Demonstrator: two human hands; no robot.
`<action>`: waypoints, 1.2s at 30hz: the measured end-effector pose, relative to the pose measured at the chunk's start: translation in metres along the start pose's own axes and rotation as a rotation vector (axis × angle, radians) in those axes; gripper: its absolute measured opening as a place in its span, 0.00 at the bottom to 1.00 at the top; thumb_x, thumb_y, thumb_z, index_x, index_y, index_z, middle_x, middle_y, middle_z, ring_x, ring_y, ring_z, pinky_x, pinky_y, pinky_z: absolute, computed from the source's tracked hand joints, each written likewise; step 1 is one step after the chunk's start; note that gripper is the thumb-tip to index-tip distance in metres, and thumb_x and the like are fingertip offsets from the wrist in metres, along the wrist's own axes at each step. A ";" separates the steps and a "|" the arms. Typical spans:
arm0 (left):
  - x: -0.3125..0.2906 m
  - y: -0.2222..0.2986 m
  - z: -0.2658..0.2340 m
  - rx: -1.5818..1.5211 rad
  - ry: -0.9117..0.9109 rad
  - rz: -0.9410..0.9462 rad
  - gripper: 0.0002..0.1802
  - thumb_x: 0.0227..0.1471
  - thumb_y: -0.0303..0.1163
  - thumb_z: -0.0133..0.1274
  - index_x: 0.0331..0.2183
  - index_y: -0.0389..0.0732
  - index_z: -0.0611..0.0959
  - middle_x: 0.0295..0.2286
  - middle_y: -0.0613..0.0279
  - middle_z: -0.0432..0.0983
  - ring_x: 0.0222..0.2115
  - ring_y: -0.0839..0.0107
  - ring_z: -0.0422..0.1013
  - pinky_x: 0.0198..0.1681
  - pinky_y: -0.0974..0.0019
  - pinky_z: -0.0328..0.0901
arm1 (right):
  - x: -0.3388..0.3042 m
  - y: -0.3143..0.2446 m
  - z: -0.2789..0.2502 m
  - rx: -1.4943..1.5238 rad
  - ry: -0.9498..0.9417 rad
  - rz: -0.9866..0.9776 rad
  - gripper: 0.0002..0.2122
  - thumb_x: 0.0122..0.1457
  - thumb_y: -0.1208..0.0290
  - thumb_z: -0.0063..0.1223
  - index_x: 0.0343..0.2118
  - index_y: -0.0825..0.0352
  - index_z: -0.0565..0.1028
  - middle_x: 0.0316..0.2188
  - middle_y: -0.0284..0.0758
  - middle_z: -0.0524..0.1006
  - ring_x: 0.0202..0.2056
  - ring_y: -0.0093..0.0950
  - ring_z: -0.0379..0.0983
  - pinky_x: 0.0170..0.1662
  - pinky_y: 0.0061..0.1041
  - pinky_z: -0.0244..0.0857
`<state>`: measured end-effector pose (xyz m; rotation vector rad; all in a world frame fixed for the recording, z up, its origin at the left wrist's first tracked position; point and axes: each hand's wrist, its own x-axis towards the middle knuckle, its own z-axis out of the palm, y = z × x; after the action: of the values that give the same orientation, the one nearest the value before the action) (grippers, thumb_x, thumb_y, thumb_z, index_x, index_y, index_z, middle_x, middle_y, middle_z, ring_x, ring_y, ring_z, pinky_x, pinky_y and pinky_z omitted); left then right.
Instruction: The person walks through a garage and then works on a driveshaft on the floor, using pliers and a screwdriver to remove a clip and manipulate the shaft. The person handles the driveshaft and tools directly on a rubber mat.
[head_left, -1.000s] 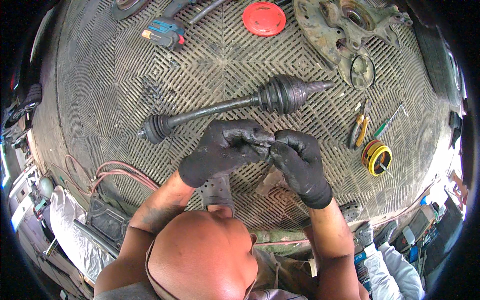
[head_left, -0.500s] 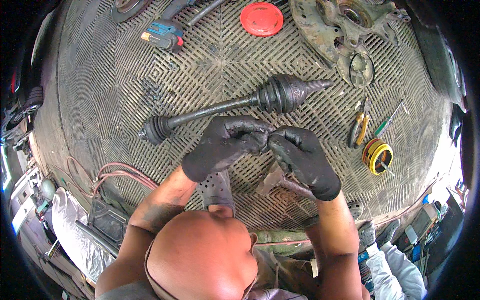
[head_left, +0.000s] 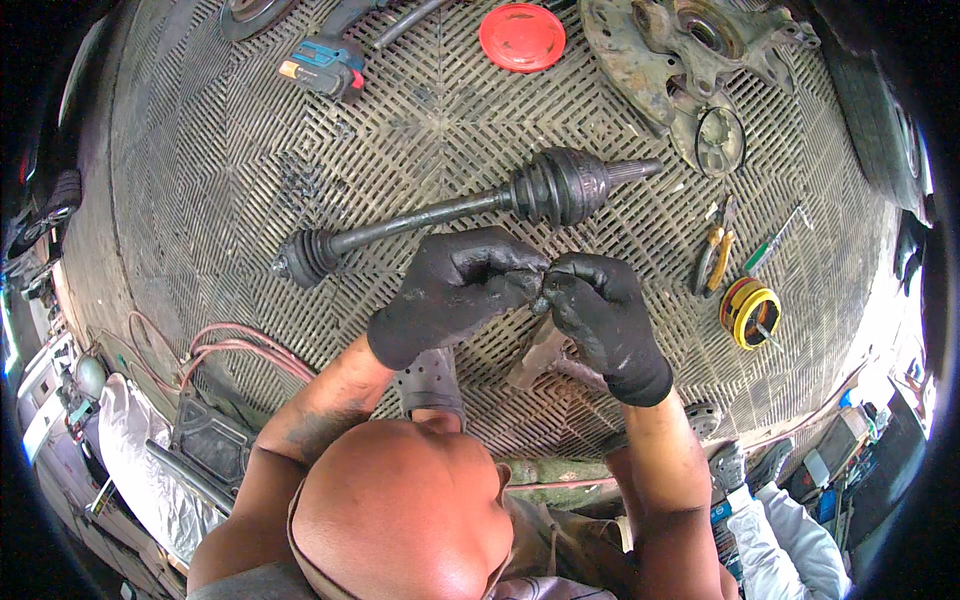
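Both of my hands wear dark, grease-smeared gloves and meet fingertip to fingertip over the floor. My left hand (head_left: 450,295) is closed in a pinch, thumb against the fingers. My right hand (head_left: 605,325) pinches right beside it, fingers curled. Whatever sits between the fingertips is too small or hidden to name. Just beyond them lies a greasy black CV axle (head_left: 420,216), its large ribbed boot (head_left: 545,190) and splined end toward the right. Under my right hand, partly covered, is a brownish hammer-like tool (head_left: 540,355).
Right of my hands lie yellow-handled pliers (head_left: 714,262), a green-handled pick (head_left: 762,258) and a yellow-rimmed tub (head_left: 750,312). Farther off are a red lid (head_left: 522,38), a rusty steering knuckle (head_left: 655,60), a black ring (head_left: 744,145) and a blue cordless tool (head_left: 325,70). Hoses (head_left: 250,340) curve at left.
My hands stay pinched together, with small shifts of the fingers and the right wrist slightly farther left. The axle and tools have not been moved.
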<state>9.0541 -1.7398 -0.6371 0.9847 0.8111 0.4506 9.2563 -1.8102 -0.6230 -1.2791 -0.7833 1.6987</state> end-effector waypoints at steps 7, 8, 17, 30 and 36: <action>-0.004 -0.003 -0.004 0.095 -0.057 0.062 0.14 0.54 0.22 0.62 0.44 0.33 0.84 0.36 0.64 0.81 0.35 0.80 0.74 0.37 0.73 0.71 | -0.003 -0.014 0.009 0.026 0.038 0.202 0.10 0.64 0.70 0.50 0.31 0.70 0.79 0.21 0.28 0.71 0.22 0.18 0.69 0.26 0.22 0.65; -0.004 -0.005 -0.004 0.063 -0.030 0.044 0.14 0.55 0.23 0.62 0.44 0.32 0.84 0.36 0.64 0.81 0.35 0.80 0.74 0.37 0.73 0.71 | -0.001 -0.008 0.008 -0.004 0.027 0.167 0.10 0.64 0.69 0.51 0.33 0.70 0.79 0.22 0.29 0.71 0.23 0.18 0.70 0.27 0.23 0.66; -0.006 -0.005 0.002 -0.066 0.170 0.005 0.10 0.59 0.28 0.59 0.42 0.35 0.85 0.34 0.66 0.80 0.33 0.79 0.73 0.39 0.71 0.70 | 0.002 0.000 -0.017 -0.439 -0.121 -0.054 0.15 0.62 0.70 0.56 0.49 0.69 0.78 0.40 0.45 0.79 0.41 0.39 0.78 0.45 0.36 0.72; 0.002 0.014 -0.005 0.082 -0.099 -0.238 0.15 0.54 0.22 0.59 0.46 0.33 0.83 0.36 0.64 0.82 0.37 0.81 0.74 0.41 0.72 0.71 | 0.006 -0.051 -0.015 -1.320 -0.189 -0.685 0.21 0.54 0.71 0.58 0.53 0.67 0.76 0.42 0.43 0.76 0.43 0.41 0.76 0.48 0.38 0.71; 0.008 0.044 -0.013 0.202 -0.138 -0.142 0.14 0.54 0.23 0.62 0.43 0.33 0.84 0.35 0.63 0.82 0.37 0.80 0.75 0.42 0.72 0.72 | 0.005 -0.067 -0.049 -1.400 -0.075 -0.368 0.21 0.59 0.65 0.59 0.52 0.74 0.73 0.46 0.49 0.75 0.45 0.49 0.75 0.46 0.42 0.71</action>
<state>9.0497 -1.7058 -0.6063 1.1238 0.8058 0.1786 9.3203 -1.7762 -0.5815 -1.7158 -2.2835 0.7536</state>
